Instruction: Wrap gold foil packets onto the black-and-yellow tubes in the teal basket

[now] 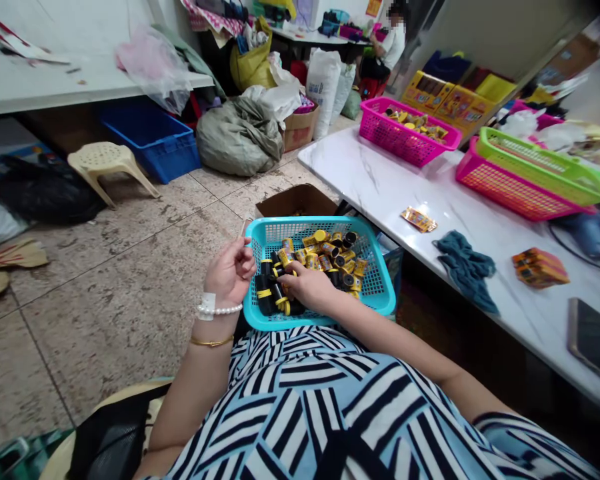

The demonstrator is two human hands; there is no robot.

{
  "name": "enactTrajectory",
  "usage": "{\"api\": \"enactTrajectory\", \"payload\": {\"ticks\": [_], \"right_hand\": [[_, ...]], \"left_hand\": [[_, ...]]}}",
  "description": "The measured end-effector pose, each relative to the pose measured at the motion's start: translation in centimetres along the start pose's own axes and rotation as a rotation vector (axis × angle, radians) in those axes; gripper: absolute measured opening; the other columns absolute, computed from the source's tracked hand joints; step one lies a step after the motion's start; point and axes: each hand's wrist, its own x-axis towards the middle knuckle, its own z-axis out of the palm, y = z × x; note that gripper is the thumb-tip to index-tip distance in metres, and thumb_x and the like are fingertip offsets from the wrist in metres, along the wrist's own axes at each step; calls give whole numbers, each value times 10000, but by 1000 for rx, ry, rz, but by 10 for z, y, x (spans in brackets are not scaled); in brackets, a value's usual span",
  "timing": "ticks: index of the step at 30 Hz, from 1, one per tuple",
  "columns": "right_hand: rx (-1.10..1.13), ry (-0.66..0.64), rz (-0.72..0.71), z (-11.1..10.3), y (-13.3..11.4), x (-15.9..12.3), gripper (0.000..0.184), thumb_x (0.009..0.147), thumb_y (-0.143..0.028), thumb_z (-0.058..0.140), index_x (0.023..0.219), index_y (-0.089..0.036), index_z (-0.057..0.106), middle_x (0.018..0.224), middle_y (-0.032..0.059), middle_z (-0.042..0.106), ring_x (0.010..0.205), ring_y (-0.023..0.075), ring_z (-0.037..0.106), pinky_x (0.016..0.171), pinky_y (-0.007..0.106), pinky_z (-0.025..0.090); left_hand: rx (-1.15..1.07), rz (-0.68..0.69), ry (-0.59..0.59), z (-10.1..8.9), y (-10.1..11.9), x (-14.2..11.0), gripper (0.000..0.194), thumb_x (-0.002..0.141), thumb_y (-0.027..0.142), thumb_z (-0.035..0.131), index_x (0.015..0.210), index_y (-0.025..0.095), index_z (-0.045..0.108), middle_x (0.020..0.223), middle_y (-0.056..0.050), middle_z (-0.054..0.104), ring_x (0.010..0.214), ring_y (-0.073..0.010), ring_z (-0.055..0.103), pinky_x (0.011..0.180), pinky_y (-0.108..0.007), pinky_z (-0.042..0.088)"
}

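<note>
Right at mid-frame, the tubes (327, 248) lay, pointing every way, under the nearer right hand (310, 287), fingers bent among them, while the left hand (231, 270) curled beside the basket's (379, 283) left rim, both grips unclear.

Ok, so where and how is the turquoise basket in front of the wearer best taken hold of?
Likely by the rim at its two short ends, coming from left and right. The turquoise basket sits open side up, its rim running around the yellow-and-black pieces; the left hand is beside one end, while the right forearm crosses the near side.
</note>
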Motion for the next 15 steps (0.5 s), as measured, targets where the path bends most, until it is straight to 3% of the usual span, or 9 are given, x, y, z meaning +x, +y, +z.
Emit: {"api": "enactTrajectory", "payload": {"ticks": [7, 9, 12, 15], "right_hand": [[65, -25, -59, -3, 13, 23, 89, 862, -270, 675, 901, -201, 714, 990, 44, 672, 843, 166, 640, 655, 244, 419], [74, -23, -86, -7, 17, 24, 107, 880, -262, 656, 838, -202, 733, 951, 42, 688, 833, 160, 644, 665, 247, 422], [94, -1, -128, -9, 22, 25, 180, 919, -257, 605, 851, -215, 767, 986, 47, 713, 843, 157, 659, 695, 251, 446], [219, 131, -128, -9, 29, 24, 197, 924, -249, 590, 931, -222, 785, 1020, 66, 732, 880, 171, 682, 751, 264, 492]], "left_hand": [[63, 43, -43, -4, -11, 2, 254, 712, 275, 788, 829, 135, 612, 580, 58, 539, 411, -30, 416, 365, -143, 261], [98, 55, -38, -5, -13, 2, 287, 680, 297, 809, 819, 140, 613, 573, 60, 541, 405, -30, 415, 361, -145, 255], [200, 81, -39, -4, -16, 1, 318, 667, 350, 816, 811, 145, 619, 580, 50, 564, 408, -34, 431, 367, -148, 264], [323, 117, -30, -4, -21, 1, 343, 669, 403, 811, 795, 148, 619, 585, 34, 590, 419, -44, 448, 372, -150, 272]]}}
